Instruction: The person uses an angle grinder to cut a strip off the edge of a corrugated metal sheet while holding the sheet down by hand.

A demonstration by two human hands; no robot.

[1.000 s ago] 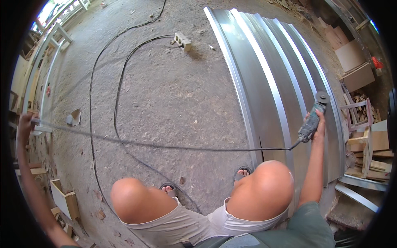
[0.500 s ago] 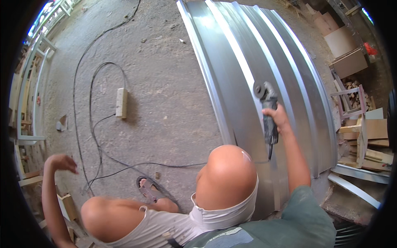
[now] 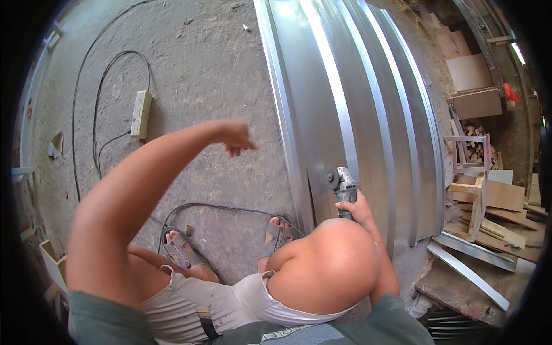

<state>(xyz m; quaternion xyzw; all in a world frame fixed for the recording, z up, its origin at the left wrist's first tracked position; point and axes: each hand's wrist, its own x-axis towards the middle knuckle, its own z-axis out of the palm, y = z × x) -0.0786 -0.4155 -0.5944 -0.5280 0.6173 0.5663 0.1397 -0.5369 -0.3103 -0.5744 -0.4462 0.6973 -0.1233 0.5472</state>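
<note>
One angle grinder [image 3: 343,190]; one ribbed metal sheet [image 3: 368,115]; one white power strip [image 3: 141,114]; two sandals, left [image 3: 181,250] and right [image 3: 278,234]; two hands, left hand [image 3: 234,137] and right hand [image 3: 359,208].

This is a rough workshop. Corrugated metal sheets [image 3: 356,115] lie on a bare concrete floor [image 3: 201,69]. Wood offcuts [image 3: 489,201] pile up beside a power strip [image 3: 141,114].

Bare concrete floor [image 3: 213,86] lies open leftward; stacked wood offcuts [image 3: 489,201] crowd the right.
</note>
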